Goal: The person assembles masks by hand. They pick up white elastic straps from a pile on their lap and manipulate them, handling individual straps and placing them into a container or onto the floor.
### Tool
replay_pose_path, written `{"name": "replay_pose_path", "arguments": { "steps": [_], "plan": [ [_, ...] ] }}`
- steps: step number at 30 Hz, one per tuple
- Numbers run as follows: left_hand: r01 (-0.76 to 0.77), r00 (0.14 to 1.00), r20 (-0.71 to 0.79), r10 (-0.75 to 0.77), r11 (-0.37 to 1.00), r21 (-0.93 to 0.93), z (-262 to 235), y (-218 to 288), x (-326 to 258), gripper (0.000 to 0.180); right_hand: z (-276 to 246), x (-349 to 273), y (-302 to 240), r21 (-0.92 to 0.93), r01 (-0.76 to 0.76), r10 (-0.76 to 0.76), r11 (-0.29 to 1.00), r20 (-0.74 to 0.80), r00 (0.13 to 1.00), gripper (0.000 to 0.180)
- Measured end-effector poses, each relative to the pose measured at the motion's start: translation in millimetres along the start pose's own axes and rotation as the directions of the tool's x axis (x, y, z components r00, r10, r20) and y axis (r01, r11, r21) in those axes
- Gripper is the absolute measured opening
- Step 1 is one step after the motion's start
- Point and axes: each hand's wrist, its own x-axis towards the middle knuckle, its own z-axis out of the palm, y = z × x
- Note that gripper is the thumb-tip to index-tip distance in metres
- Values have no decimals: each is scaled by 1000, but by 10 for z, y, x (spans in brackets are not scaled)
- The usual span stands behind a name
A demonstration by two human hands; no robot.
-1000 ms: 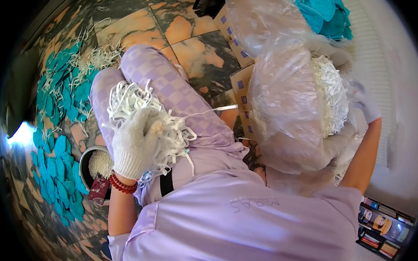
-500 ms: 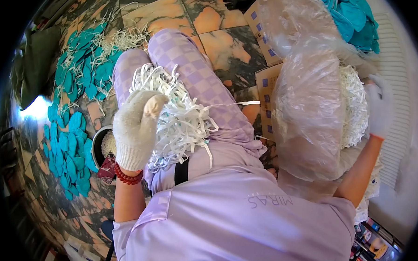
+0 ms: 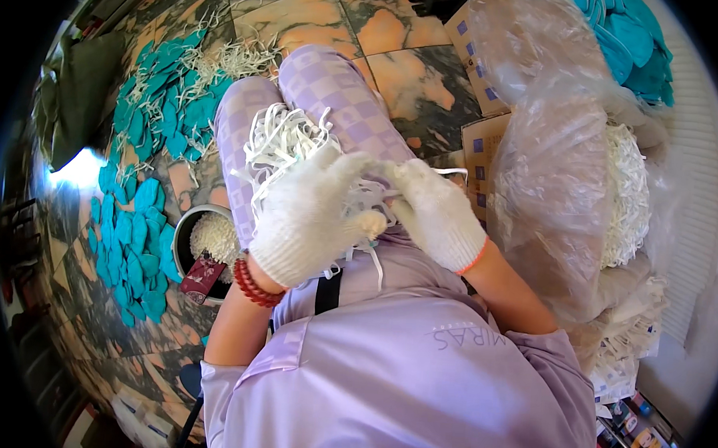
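My left hand (image 3: 311,214), in a white knit glove, is over my lap with its fingers stretched to the right and its thumb apart from them. My right hand (image 3: 440,211), in a matching glove with an orange cuff edge, meets the left fingertips; its fingers are closed, and what they hold, if anything, is hidden. Beneath and beyond the hands, a tangled heap of white strips (image 3: 278,140) lies on my thighs. A few strip ends hang out near the left thumb, and one sticks out beyond the right hand.
Several teal fabric pieces (image 3: 133,250) lie on the tiled floor at left, with loose strips among the farther ones. A pot (image 3: 184,236) of white bits has a dark red object (image 3: 202,279) at its rim. At right are a clear plastic bag (image 3: 544,200) of strips and cardboard boxes (image 3: 482,149).
My right hand has come from the bag of strips at right to my lap, meeting the left hand. The left hand has moved right and stretched its fingers out.
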Motion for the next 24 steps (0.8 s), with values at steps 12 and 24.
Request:
{"name": "replay_pose_path", "arguments": {
  "steps": [12, 24],
  "plan": [
    [-253, 954, 165, 250, 967, 2, 199, 57, 90, 39, -525, -92, -135, 216, 20, 4, 976, -111, 994, 20],
    [-269, 952, 157, 263, 963, 19, 199, 118, 65, 40, -478, -184, -121, 281, -126, 135, 951, -14, 991, 21]
  ]
}}
